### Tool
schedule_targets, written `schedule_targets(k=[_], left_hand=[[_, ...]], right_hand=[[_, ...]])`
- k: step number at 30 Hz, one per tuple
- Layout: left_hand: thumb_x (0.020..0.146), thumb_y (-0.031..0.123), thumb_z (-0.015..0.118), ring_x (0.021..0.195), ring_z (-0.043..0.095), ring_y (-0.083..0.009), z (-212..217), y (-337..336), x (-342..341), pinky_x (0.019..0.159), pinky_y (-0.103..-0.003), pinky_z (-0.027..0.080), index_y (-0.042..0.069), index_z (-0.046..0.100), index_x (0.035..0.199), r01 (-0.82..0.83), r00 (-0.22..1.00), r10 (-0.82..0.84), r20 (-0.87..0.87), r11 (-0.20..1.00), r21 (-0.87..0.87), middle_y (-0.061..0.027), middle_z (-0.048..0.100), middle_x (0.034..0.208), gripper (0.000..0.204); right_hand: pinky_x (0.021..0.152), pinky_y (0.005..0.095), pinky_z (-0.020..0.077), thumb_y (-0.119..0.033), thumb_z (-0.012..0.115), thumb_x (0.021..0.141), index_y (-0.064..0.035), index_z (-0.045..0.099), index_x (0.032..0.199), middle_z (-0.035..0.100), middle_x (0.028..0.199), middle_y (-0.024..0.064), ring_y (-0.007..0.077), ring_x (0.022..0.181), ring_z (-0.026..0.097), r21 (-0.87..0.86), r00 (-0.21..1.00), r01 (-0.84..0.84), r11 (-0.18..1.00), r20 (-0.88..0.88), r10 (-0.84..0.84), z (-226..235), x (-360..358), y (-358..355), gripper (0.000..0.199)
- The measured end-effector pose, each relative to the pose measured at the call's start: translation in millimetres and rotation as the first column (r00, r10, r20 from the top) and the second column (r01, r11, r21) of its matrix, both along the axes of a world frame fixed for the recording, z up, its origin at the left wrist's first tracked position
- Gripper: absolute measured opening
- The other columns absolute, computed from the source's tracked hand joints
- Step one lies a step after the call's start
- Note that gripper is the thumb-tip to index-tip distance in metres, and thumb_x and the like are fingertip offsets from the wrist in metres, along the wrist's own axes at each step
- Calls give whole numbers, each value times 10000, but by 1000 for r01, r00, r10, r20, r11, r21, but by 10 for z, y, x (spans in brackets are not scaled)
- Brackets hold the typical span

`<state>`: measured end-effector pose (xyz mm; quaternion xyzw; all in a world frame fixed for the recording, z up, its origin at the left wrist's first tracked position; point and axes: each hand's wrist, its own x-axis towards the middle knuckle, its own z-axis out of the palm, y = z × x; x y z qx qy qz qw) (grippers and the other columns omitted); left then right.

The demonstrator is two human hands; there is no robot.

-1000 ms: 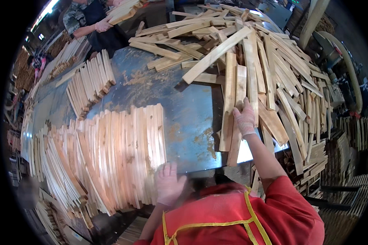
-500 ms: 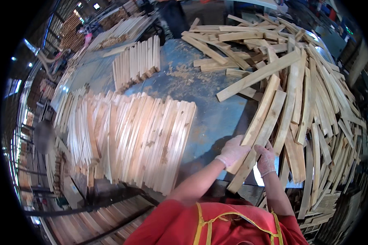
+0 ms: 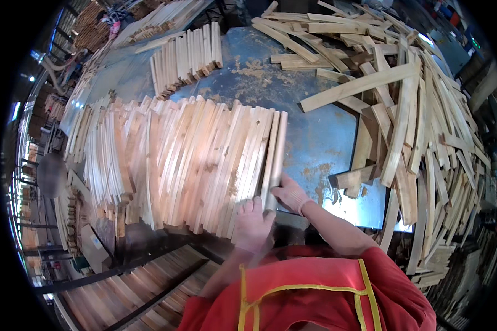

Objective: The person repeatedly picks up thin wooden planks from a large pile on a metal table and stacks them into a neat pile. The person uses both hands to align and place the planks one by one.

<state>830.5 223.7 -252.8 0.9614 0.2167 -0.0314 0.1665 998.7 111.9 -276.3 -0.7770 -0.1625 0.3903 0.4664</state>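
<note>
Our spread left hand (image 3: 252,225) touches the wood-strip row (image 3: 204,160); our half-curled right hand (image 3: 291,195) contacts its rightmost strip (image 3: 280,144), grip undetermined.

One left hand (image 3: 252,225) is at six o'clock, one right hand (image 3: 291,195) at four. One long row (image 3: 196,160) lies at nine, one short row (image 3: 189,58) at eleven. One heap (image 3: 410,118) at two holds perhaps several dozen overlapping boards.

Left hand (image 3: 252,225) and right hand (image 3: 290,195) touch near ends of wooden strips (image 3: 278,146)
</note>
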Motion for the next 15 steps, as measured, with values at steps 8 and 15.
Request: schedule_targets(k=[8,15], left_hand=[[815,457,790,1506,354,-393,-97,180,-61,1246,-551,274,50,419,1571,159,985,-168,29,967,197,-169,436,1574,936],[832,482,781,1510,345,-374,123,-370,655,1250,-521,274,80,441,1567,428,902,-428,61,904,13,-148,440,1578,904]], right_hand=[[1116,491,461,-390,802,839,-52,504,1508,642,1362,237,414,1267,605,-375,597,505,778,802,-1,816,1168,-1040,806],[1055,498,499,-200,753,839,-78,521,1437,650,1272,276,426,1215,625,-276,489,792,545,822,-294,590,1252,-2444,653]])
